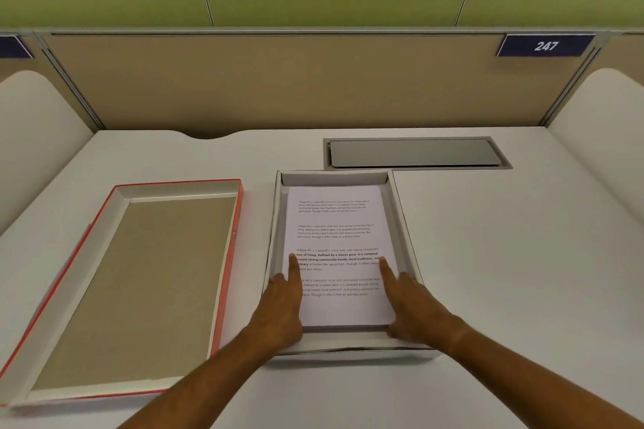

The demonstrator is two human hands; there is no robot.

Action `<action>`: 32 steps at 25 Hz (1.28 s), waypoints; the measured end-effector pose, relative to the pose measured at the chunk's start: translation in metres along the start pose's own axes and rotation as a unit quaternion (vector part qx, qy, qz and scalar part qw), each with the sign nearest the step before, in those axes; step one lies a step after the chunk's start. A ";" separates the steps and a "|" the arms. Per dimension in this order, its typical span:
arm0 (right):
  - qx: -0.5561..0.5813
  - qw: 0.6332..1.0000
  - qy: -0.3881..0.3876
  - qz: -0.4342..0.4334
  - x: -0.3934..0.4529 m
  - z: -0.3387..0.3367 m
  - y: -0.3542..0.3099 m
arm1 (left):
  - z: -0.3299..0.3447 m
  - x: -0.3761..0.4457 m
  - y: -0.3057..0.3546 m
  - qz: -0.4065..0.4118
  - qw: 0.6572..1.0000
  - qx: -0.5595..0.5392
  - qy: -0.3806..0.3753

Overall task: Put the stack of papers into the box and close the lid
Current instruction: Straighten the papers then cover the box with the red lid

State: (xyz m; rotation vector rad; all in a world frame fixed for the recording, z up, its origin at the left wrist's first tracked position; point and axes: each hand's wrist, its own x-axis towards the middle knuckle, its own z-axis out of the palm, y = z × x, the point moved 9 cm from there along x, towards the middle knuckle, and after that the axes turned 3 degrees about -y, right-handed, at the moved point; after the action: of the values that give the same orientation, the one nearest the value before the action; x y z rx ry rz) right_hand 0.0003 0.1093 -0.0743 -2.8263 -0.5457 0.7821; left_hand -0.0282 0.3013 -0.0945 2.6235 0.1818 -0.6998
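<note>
My left hand (278, 310) and right hand (414, 306) lie released, grasping nothing, forefingers pressing the stack of papers (338, 254) flat inside the box (406, 219), so only the lid (139, 286), upturned left of the box, remains to fit.

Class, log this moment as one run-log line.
papers: in box | left hand, right hand: on papers | lid: off, left of box
</note>
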 end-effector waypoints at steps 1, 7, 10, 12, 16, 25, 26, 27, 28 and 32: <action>-0.001 1.000 0.002 0.000 0.000 0.000 0.000 | 0.000 0.000 -0.001 -0.002 1.000 0.001 0.002; -0.007 1.000 0.022 -0.005 -0.001 0.002 0.002 | -0.002 -0.002 -0.001 -0.012 1.000 0.006 0.013; -0.005 1.000 0.022 -0.007 -0.002 0.003 0.002 | -0.003 -0.001 -0.001 -0.013 1.000 0.007 0.018; -0.011 1.000 0.022 -0.007 -0.002 0.002 0.002 | -0.003 -0.002 0.000 -0.009 1.000 0.012 0.015; -0.031 0.999 0.001 -0.012 -0.005 0.001 -0.002 | 0.000 0.000 0.001 -0.005 1.000 0.002 -0.022; 0.370 0.925 0.022 0.081 0.060 -0.070 0.022 | -0.062 0.045 0.005 -0.075 0.939 -0.336 -0.001; 0.452 0.886 0.013 0.101 0.066 -0.071 0.024 | -0.066 0.052 0.008 -0.075 0.909 -0.410 -0.017; 0.512 0.851 -0.001 0.112 0.071 -0.071 0.024 | -0.072 0.058 0.012 -0.067 0.878 -0.473 -0.028; 0.549 0.828 -0.014 0.114 0.076 -0.071 0.022 | -0.078 0.062 0.013 -0.066 0.852 -0.518 -0.030; 0.580 0.807 -0.023 0.112 0.089 -0.074 0.025 | -0.081 0.073 0.003 -0.121 0.834 -0.537 -0.042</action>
State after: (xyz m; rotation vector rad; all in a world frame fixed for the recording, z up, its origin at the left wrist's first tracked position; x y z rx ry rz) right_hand 0.1178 0.1163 -0.0586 -1.7082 0.2542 0.8124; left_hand 0.0720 0.3345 -0.0661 1.4884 0.6699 -0.5443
